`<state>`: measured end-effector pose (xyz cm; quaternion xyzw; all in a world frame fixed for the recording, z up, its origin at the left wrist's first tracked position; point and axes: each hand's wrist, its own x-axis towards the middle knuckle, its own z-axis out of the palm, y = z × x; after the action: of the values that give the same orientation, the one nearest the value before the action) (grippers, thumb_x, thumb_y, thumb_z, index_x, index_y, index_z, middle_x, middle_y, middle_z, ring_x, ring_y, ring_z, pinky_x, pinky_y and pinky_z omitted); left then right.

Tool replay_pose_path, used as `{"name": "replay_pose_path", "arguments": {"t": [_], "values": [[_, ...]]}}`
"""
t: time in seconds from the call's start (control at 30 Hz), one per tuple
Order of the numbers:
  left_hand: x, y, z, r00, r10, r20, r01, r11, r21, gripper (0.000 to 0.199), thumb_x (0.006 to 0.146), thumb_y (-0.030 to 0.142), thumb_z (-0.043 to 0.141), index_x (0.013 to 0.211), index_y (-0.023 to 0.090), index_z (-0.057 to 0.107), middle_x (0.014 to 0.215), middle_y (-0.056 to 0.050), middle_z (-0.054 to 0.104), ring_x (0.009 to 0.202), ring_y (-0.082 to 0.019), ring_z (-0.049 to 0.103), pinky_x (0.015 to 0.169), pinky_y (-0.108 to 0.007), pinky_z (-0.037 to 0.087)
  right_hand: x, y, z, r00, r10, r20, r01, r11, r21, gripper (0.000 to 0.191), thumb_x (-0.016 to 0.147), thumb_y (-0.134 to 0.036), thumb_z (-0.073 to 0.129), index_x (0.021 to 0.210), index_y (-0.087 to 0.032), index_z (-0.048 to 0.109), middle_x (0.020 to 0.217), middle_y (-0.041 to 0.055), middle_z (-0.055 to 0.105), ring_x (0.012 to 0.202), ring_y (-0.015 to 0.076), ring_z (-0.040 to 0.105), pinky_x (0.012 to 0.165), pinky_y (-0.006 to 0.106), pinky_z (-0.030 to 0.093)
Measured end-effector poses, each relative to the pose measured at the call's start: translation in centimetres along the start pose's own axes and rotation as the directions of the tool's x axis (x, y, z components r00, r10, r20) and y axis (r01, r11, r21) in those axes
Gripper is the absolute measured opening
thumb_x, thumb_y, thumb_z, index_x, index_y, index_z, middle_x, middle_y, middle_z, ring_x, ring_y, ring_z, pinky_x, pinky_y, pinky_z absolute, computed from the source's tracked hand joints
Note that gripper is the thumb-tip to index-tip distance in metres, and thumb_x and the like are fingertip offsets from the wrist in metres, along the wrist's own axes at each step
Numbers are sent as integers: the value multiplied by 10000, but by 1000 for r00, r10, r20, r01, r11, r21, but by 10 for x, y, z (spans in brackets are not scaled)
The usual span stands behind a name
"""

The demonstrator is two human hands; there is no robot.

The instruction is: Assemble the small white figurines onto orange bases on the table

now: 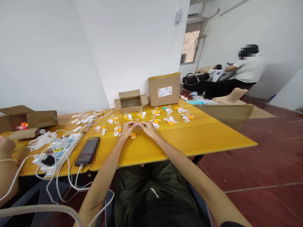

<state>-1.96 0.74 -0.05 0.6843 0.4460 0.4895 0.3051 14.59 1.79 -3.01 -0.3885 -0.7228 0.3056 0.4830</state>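
Note:
My left hand and my right hand meet over the yellow table, thumbs and fingertips drawn together. Whatever is between the fingers is too small and covered to make out. A small clear piece shows just beyond the fingertips; whether it is held or stands on the table I cannot tell. Close below my left hand lies an orange round part with a pale rim. Around both hands are small groups of parts: clear cylinders, orange discs, white wheels and white plastic bits.
An open carton and a taped cardboard box stand at the back. On the left are a power strip with loose cables, a phone, another open box and a person's arm. Another person sits at the back right.

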Motion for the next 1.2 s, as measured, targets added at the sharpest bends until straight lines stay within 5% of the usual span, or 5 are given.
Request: {"name": "replay_pose_path", "arguments": {"t": [0.23, 0.47, 0.7, 0.9, 1.2], "values": [[1, -7, -5, 978, -21, -206, 14, 999, -34, 171, 744, 352, 737, 832, 205, 738, 892, -44, 765, 872, -207, 698, 819, -325, 552, 3, 21, 8, 997, 39, -73, -54, 977, -207, 326, 866, -178, 538, 1173, -231, 635, 1237, 93, 685, 1176, 234, 611, 1028, 394, 472], [2, -13, -5, 979, -70, -192, 59, 996, -61, 182, 715, 296, 749, 868, 200, 726, 910, -40, 760, 830, -182, 696, 783, -304, 557, 15, 37, 17, 999, 30, -33, -38, 964, -265, 638, 745, -61, 517, 1356, -243, 523, 1266, 81, 681, 1179, 268, 610, 1038, 398, 475], [2, -11, -3, 985, -99, -139, 91, 994, -63, 189, 677, 258, 781, 847, 200, 719, 936, -44, 764, 847, -178, 696, 819, -309, 553, 17, 28, 17, 995, 97, 1, -93, 956, -278, 635, 735, -58, 534, 1352, -209, 540, 1296, 93, 675, 1195, 286, 609, 1060, 432, 462], [1, -8, -2, 990, -93, -106, 88, 995, -52, 190, 658, 247, 798, 828, 202, 727, 899, -41, 761, 824, -176, 689, 819, -317, 550, 11, 17, 14, 991, 90, -102, -104, 985, -139, 471, 831, -91, 516, 1275, -229, 591, 1282, 88, 683, 1211, 222, 623, 1059, 400, 471], [-1, -3, 0, 998, -58, -18, 54, 987, -149, 259, 603, 314, 853, 777, 190, 706, 850, -32, 757, 793, -177, 684, 822, -339, 567, 3, -1, 5, 998, 43, -44, -43, 999, 2, 104, 887, -263, 618, 842, -211, 695, 854, 29, 754, 813, 183, 704, 794, 305, 545]]}}
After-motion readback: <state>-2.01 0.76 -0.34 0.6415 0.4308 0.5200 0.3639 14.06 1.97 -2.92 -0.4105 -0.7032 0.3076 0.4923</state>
